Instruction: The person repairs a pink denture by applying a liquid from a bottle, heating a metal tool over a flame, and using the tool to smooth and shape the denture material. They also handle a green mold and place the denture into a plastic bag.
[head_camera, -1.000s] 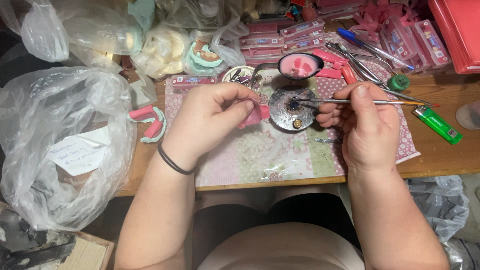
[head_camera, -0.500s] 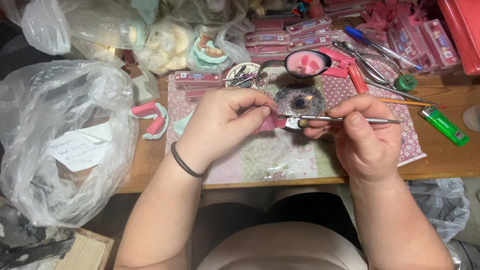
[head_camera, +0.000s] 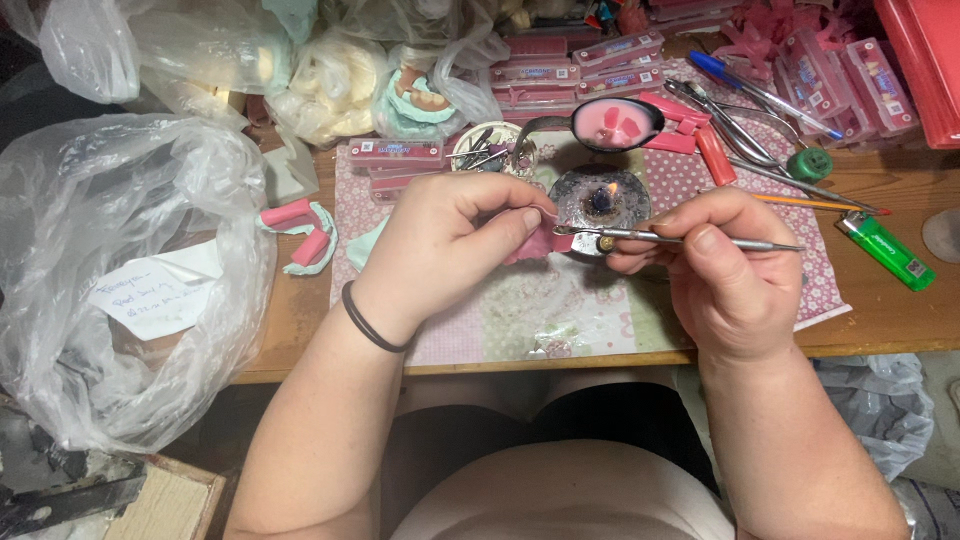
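Currently I see left hand (head_camera: 455, 250) pinching pink wax piece (head_camera: 530, 243), right hand (head_camera: 725, 265) gripping metal tool (head_camera: 680, 238). Small burner (head_camera: 598, 200) sits just behind; wax mostly hidden by fingers (head_camera: 520, 222). Green lighter (head_camera: 886, 251) lies on the counter (head_camera: 880, 320) to the right.

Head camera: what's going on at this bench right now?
A person sits at a cluttered wooden table. The left hand pinches a small pink wax piece, and the right hand holds a thin metal tool with its tip against that piece. Just behind them sits a small burner with a lit flame, and beyond it a spoon holding pink material. A green lighter lies to the right.
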